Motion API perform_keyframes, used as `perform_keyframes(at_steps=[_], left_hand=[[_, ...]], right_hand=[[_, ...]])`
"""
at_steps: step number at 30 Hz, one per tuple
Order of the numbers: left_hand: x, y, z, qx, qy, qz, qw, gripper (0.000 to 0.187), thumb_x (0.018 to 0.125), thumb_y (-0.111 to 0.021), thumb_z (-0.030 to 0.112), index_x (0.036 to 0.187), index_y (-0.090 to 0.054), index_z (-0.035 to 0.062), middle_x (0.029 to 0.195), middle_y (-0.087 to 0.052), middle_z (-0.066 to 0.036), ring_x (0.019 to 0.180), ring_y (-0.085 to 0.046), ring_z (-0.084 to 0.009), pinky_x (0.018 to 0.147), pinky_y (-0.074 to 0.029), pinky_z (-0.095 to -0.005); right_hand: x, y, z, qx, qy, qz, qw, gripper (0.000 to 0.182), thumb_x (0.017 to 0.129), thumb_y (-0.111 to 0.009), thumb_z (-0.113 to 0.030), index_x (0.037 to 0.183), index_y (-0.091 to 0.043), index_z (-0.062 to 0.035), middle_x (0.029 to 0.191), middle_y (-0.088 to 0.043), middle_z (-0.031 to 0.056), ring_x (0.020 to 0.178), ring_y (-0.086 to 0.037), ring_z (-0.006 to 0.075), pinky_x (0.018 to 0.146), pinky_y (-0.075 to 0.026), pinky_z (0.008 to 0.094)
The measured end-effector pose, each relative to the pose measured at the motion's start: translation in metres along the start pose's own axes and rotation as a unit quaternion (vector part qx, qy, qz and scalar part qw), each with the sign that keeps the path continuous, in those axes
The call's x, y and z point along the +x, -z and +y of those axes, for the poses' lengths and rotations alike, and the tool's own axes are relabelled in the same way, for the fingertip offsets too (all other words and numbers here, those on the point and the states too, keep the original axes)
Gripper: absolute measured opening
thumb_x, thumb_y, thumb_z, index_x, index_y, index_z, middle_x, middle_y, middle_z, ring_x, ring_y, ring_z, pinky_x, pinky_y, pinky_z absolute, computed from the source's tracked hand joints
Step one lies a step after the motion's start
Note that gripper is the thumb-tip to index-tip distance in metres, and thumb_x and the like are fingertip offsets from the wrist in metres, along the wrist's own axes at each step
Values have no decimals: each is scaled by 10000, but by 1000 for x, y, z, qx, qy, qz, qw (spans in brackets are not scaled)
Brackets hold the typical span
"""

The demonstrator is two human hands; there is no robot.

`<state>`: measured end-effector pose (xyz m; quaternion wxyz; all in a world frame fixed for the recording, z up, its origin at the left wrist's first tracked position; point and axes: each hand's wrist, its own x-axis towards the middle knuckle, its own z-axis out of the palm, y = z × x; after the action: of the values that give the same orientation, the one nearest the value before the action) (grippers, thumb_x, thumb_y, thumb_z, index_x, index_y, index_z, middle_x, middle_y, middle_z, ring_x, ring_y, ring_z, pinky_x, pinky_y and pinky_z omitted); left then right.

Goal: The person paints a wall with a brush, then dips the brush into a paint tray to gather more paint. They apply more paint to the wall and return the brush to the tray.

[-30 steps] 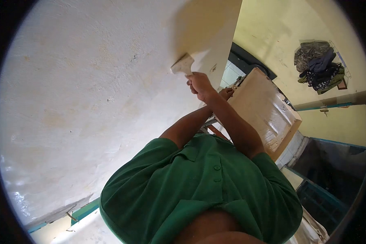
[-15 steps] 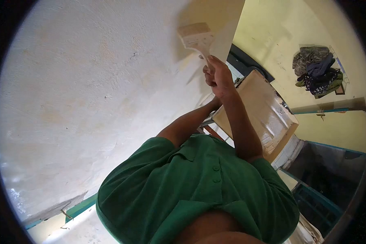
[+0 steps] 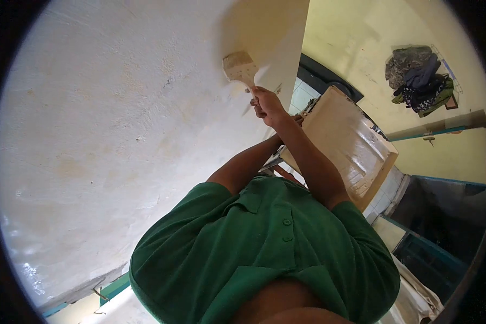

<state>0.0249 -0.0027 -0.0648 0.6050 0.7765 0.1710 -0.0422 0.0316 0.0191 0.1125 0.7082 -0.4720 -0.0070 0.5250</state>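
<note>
A wide paintbrush (image 3: 241, 68) with a pale, paint-smeared handle and head is gripped in my right hand (image 3: 268, 106), its fingers wrapped round the handle. The bristles point up and away from me, right at the white wall (image 3: 119, 119), where the brush throws a shadow. My left arm passes beneath the right forearm. Only a bit of my left hand (image 3: 299, 120) shows, near the upper corner of a cream panelled board (image 3: 343, 135); its fingers are mostly hidden behind the right forearm, and I cannot tell what they hold.
The wall's right edge runs down close to the brush. Beyond it, clothes (image 3: 421, 80) hang on a yellow wall (image 3: 356, 32), and a dark object (image 3: 329, 78) sits behind the board. A dark opening with teal frames (image 3: 429, 248) lies at lower right.
My right hand and the brush have moved left and down along the wall. More of my left hand now shows beside the board. The view has shifted slightly.
</note>
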Motion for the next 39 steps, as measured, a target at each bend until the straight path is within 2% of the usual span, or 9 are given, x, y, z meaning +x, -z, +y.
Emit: perform_keyframes(at_steps=[4, 7, 10, 13, 24, 28, 31, 35, 39], left_hand=[[0, -1, -4, 5, 0, 0, 1000, 317, 859, -492, 299, 860, -581, -6, 794, -598, -90, 735, -541, -196, 656, -421, -323], [0, 2, -5, 11, 4, 4, 1000, 321, 858, -490, 303, 860, -582, -5, 799, -603, -96, 740, -548, -203, 660, -425, -328], [-1, 4, -4, 11, 10, 8, 1000, 324, 857, -488, 307, 859, -584, -3, 804, -607, -102, 744, -556, -210, 664, -429, -332], [-1, 6, 0, 14, 14, 14, 1000, 328, 855, -486, 311, 859, -585, -2, 808, -612, -108, 748, -563, -217, 668, -432, -337], [2, 3, 7, 1, 35, 16, 999, 364, 840, -475, 328, 904, -598, -9, 846, -625, -156, 782, -591, -256, 700, -444, -349], [6, 4, 4, 24, 9, 15, 1000, 387, 835, -479, 335, 967, -609, -4, 896, -632, -173, 831, -592, -289, 751, -441, -366], [6, 0, 1, -13, -35, 32, 999, 390, 837, -477, 330, 997, -608, 0, 931, -631, -180, 861, -589, -311, 782, -437, -373], [8, -1, 3, -46, -37, 30, 998, 387, 839, -476, 327, 994, -608, -2, 940, -631, -181, 867, -589, -313, 787, -437, -374], [-1, -3, 4, -74, -45, 43, 995, 384, 841, -476, 325, 991, -607, -4, 950, -630, -181, 873, -588, -316, 792, -436, -375]], right_hand=[[-1, 9, 16, -59, -16, 89, 994, 228, 920, -443, -248, 1008, -572, -82, 570, -435, -8, 340, -238, 44, 321, -164, 211], [-14, 9, 24, -128, 125, 144, 973, 284, 916, -442, -223, 1120, -553, -59, 619, -489, 15, 384, -349, 69, 361, -281, 226], [-13, 0, 16, -265, 373, 163, 874, 321, 897, -445, -197, 1145, -523, -8, 621, -491, 96, 524, -520, 217, 500, -422, 335], [-11, -19, 1, -410, 509, 244, 716, 356, 889, -452, -158, 1213, -484, -13, 769, -560, 125, 632, -545, 252, 602, -445, 353], [-13, -30, 54, -654, 340, 144, 660, 516, 834, -499, -156, 1310, -333, -46, 786, -552, 167, 613, -576, 361, 539, -484, 459], [-31, -15, 46, -617, 354, 117, 693, 453, 819, -514, -137, 1246, -422, -17, 822, -595, 204, 691, -596, 372, 663, -487, 445], [-54, -3, 6, -516, 318, 84, 791, 358, 799, -561, -182, 1119, -568, -23, 879, -625, 215, 819, -609, 343, 764, -468, 399], [-60, -1, -54, -672, 258, -14, 694, 297, 793, -568, -265, 1023, -646, -93, 830, -642, 175, 798, -624, 329, 795, -477, 424], [-34, -18, -69, -761, 275, 46, 586, 222, 785, -568, -237, 941, -658, -108, 858, -642, 157, 828, -622, 320, 778, -489, 425]])
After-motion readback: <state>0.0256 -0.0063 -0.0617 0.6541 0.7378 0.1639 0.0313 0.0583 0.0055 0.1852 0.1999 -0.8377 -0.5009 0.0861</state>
